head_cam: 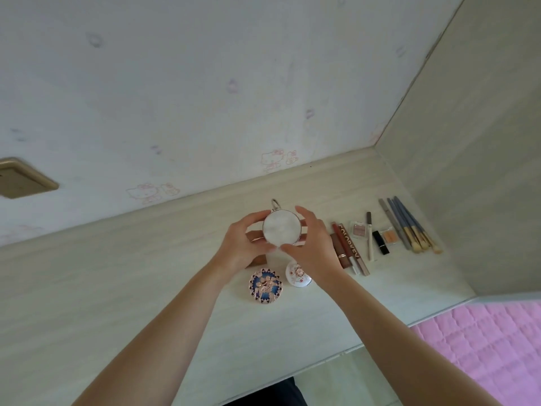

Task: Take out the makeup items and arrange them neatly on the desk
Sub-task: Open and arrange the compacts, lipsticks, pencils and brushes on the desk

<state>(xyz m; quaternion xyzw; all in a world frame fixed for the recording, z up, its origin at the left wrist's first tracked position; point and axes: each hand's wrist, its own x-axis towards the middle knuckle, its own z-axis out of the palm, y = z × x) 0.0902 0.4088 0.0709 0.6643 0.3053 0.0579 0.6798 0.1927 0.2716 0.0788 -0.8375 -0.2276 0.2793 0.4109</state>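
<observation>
A round white compact (281, 227) with a metal rim and a small ring at its far side is held between both hands above the middle of the surface (146, 288), a little in from the back edge. The left hand (240, 244) curls around its left side, thumb toward the near rim, and the right hand (310, 244) curls around its right side with the fingers arched over the top edge; both grip it. Beneath the hands, brown box-like items (259, 259) show only in part, and what they are cannot be told. Nearer the front edge lie a round blue and rose-gold compact (265, 286) and, just to its right, a smaller white round case (298, 275) with a floral lid, partly covered by the right wrist. To the right of the hands, things lie side by side in a row toward the right-hand corner: several lip tubes (349, 249), one with large lettering, a small clear eyeshadow pan (357, 229), a slim pale pencil (370, 237), a black lipstick (380, 242), a small orange pan (389, 236), and a set of blue-handled brushes (409, 227) with pale bristles pointing toward the front edge. A wall with faint cartoon cat prints (272, 159) rises behind the back edge, and pink quilted fabric (491, 347) lies beyond the front right corner.
</observation>
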